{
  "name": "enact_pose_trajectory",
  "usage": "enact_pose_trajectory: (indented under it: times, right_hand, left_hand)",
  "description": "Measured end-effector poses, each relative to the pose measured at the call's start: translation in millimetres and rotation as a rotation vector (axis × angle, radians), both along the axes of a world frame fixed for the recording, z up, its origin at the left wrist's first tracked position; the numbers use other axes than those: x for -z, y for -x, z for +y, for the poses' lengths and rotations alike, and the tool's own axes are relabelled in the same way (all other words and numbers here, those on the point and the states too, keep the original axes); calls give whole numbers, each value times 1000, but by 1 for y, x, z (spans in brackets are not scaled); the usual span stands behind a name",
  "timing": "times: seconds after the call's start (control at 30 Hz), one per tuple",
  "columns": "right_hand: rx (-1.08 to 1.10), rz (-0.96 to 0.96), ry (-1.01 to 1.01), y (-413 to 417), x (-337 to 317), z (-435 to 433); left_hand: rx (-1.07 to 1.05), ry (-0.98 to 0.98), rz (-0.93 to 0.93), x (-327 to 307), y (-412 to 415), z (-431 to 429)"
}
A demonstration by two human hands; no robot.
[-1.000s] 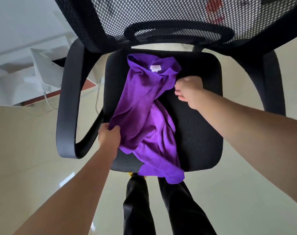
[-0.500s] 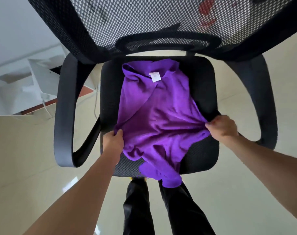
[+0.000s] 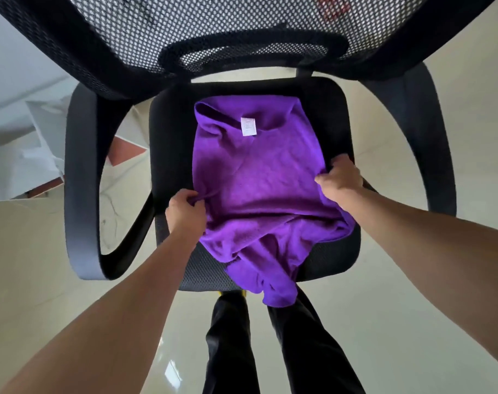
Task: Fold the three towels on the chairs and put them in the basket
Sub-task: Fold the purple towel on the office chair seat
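Note:
A purple towel point(image 3: 259, 177) with a small white label near its far edge lies spread over the seat of a black mesh office chair point(image 3: 168, 155). Its near part is bunched and one corner hangs over the seat's front edge. My left hand point(image 3: 185, 210) pinches the towel's left edge. My right hand point(image 3: 340, 182) grips its right edge, at the seat's right side. No basket and no other towel is in view.
The chair's mesh backrest point(image 3: 242, 32) fills the top of the view, with an armrest point(image 3: 81, 177) on either side of the seat. My legs in black trousers point(image 3: 230, 342) stand at the seat's front. White objects point(image 3: 23, 155) lie on the shiny tiled floor at the left.
My right hand pulled the towel's right side out from the middle to the seat's right edge, spreading the crumpled cloth wide. My left hand kept its hold on the left edge.

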State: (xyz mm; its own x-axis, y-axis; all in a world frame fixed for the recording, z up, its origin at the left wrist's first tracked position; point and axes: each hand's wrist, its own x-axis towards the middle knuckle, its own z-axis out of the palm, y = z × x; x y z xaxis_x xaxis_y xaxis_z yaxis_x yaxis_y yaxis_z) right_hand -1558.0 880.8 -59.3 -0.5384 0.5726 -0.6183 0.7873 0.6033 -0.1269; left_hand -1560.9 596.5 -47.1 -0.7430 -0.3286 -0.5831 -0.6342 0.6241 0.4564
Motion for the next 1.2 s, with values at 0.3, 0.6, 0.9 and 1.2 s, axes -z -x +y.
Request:
enact_pose_trajectory:
  times: [0.3, 0.6, 0.9, 1.2]
  right_hand:
    - [-149, -420, 148, -113, -12, -3]
    - [-827, 302, -242, -35, -9, -10]
    - [-80, 385, -32, 40, -23, 11]
    - [168, 300, 44, 94, -5, 42]
  left_hand:
    - [-76, 126, -147, 3, -31, -37]
    - [872, 484, 287, 11, -13, -7]
    - [-42, 100, 245, -2, 50, -4]
    - [-317, -145, 61, 12, 116, -15]
